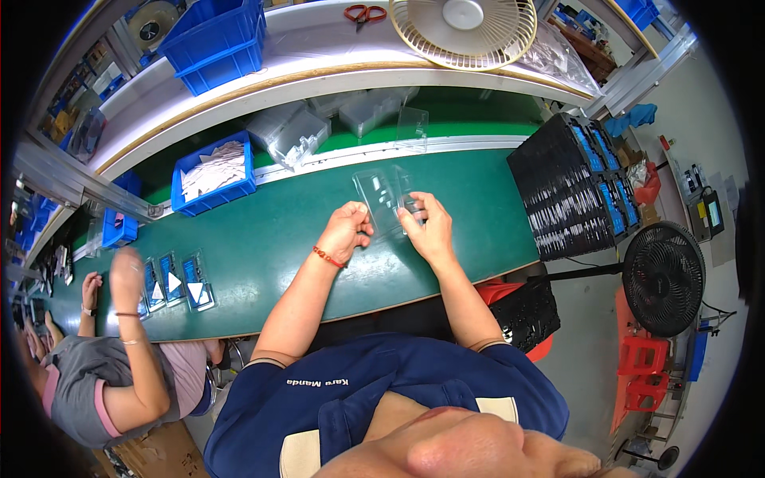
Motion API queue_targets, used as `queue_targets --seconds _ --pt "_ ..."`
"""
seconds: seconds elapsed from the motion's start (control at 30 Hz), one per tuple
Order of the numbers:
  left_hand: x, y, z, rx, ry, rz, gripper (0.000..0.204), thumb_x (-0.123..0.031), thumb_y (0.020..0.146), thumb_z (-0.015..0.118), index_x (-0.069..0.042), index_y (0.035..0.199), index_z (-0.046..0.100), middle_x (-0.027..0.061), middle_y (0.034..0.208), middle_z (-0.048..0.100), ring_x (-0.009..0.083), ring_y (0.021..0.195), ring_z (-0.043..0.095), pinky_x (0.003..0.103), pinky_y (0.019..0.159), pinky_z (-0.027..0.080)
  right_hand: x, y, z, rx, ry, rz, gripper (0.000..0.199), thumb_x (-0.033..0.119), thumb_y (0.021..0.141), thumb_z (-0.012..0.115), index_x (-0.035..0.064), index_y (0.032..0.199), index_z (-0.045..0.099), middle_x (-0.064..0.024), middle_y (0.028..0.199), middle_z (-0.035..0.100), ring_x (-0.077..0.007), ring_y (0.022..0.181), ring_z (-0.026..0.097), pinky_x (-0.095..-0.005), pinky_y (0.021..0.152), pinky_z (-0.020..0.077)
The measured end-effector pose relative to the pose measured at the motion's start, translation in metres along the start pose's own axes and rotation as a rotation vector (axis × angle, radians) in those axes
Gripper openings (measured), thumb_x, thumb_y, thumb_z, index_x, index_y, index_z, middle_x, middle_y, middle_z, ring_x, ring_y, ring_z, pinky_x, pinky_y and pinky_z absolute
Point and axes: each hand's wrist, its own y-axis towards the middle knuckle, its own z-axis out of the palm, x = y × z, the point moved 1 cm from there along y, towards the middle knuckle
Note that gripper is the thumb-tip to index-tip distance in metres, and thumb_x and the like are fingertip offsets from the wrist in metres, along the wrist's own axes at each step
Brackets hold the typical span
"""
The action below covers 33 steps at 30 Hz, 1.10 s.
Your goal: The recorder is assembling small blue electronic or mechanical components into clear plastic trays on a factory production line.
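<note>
Above the green work table (295, 263), a clear plastic blister pack (378, 197) stands open, its thin see-through halves spread apart. My left hand (348, 226) pinches its left edge, fingers curled in. On the other side my right hand (429, 226) grips the pack between thumb and fingers. Glare on the plastic hides its exact outline, and no insert shows inside it. Farther back, more clear blister shells (299, 135) lie in a loose heap behind the white rail, with one shell (412, 127) upright by itself.
At the left, a blue bin (213, 177) holds white paper pieces. Several packs with blue cards (196, 284) lie beside a co-worker's blurred hand (127, 279). Stacked black trays (567, 187) stand right, near a black fan (664, 279). A shelf (319, 52) overhangs the far side.
</note>
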Motion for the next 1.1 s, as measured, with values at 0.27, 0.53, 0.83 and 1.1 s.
queue_targets --seconds 0.27,0.53,0.83,1.1 --pt "-0.030 -0.013 -0.009 -0.117 0.366 -0.089 0.004 -0.009 0.088 0.053 -0.007 0.085 0.055 0.0013 0.071 0.052 0.0111 0.055 0.053 0.026 0.037 0.044 0.015 0.068 -0.004 0.019 -0.631 -0.061 0.066 0.057 0.075 0.067 0.0034 0.115 0.063 -0.0173 0.116 0.061 -0.0338 0.110 0.056 -0.0449 0.091 0.0474" --pt "-0.030 -0.011 -0.010 -0.021 0.548 -0.111 0.012 -0.016 0.089 0.059 -0.004 0.087 0.057 0.0019 0.071 0.055 0.0094 0.057 0.055 0.025 0.037 0.045 -0.021 0.183 0.039 0.000 -0.833 0.120 0.076 0.054 0.068 0.072 0.0028 0.122 0.056 -0.0205 0.111 0.061 -0.0372 0.112 0.051 -0.0450 0.091 0.0471" --pt "-0.028 -0.014 0.004 -0.089 0.217 0.322 0.019 -0.017 0.094 0.060 -0.001 0.104 0.057 0.0049 0.091 0.061 0.0096 0.072 0.059 0.021 0.052 0.051 0.019 0.064 0.014 0.187 -0.195 -0.252 0.062 0.032 0.064 0.079 0.0018 0.115 0.058 -0.0199 0.110 0.061 -0.0351 0.105 0.056 -0.0418 0.092 0.0460" --pt "-0.016 -0.013 0.006 0.232 0.074 0.304 0.013 -0.018 0.095 0.058 -0.006 0.094 0.057 0.0010 0.087 0.061 0.0065 0.071 0.056 0.021 0.057 0.048 0.030 0.001 0.009 0.072 -0.071 -0.312 0.059 0.027 0.066 0.080 0.0046 0.116 0.058 -0.0159 0.112 0.059 -0.0303 0.100 0.057 -0.0386 0.085 0.0478"
